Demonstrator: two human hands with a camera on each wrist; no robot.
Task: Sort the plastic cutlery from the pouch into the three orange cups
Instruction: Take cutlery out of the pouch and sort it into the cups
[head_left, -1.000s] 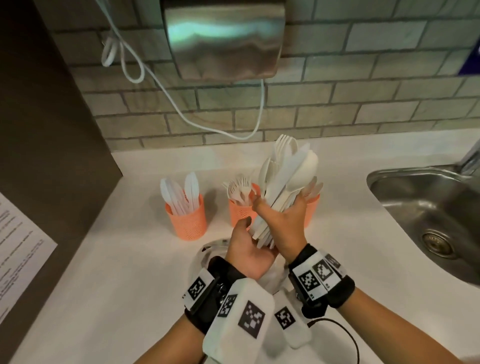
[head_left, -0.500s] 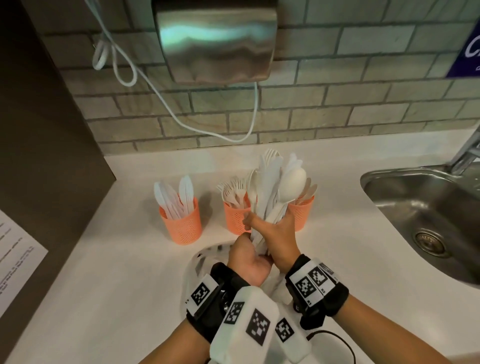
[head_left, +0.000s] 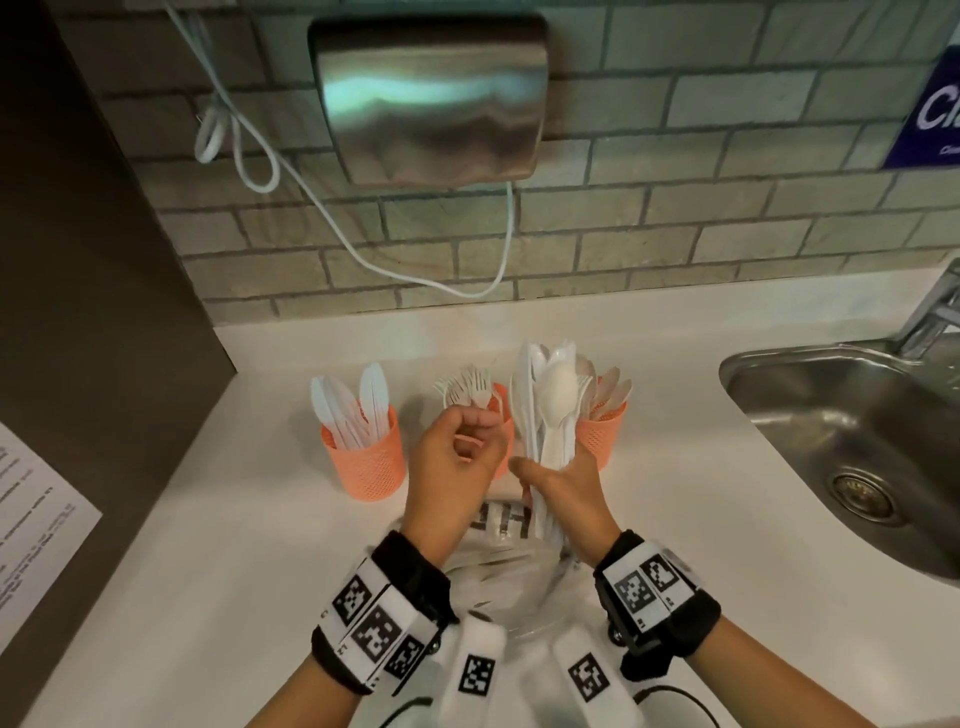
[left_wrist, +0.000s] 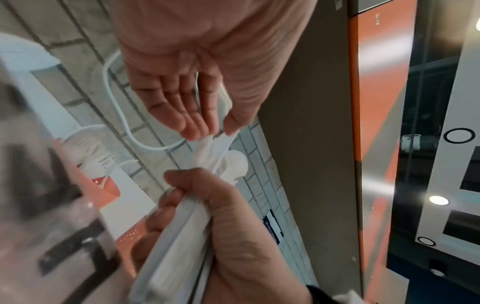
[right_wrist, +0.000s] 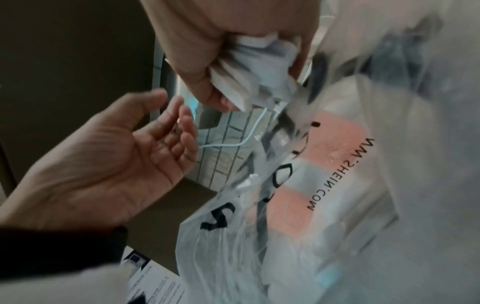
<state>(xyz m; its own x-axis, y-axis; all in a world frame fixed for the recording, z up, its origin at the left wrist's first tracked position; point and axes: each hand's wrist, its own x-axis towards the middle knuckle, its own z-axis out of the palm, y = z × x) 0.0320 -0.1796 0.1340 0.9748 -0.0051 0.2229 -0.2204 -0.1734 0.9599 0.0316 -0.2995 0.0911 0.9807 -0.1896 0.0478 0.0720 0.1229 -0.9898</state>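
Sorting is partly complete, by the look of it. The knife cup (head_left: 370, 457) at 9 o'clock holds knives; the fork cup (head_left: 503, 415) at centre holds forks; the spoon cup (head_left: 602, 434) at 3 o'clock holds spoons. The right hand (head_left: 563, 499) grips a mixed bundle of cutlery (head_left: 550, 410) upright. The left hand (head_left: 457, 467), fingers loosely curled, holds nothing. The pouch (head_left: 498, 577) lies at 6 o'clock; its contents cannot be determined. Remaining: distribute the bundle.
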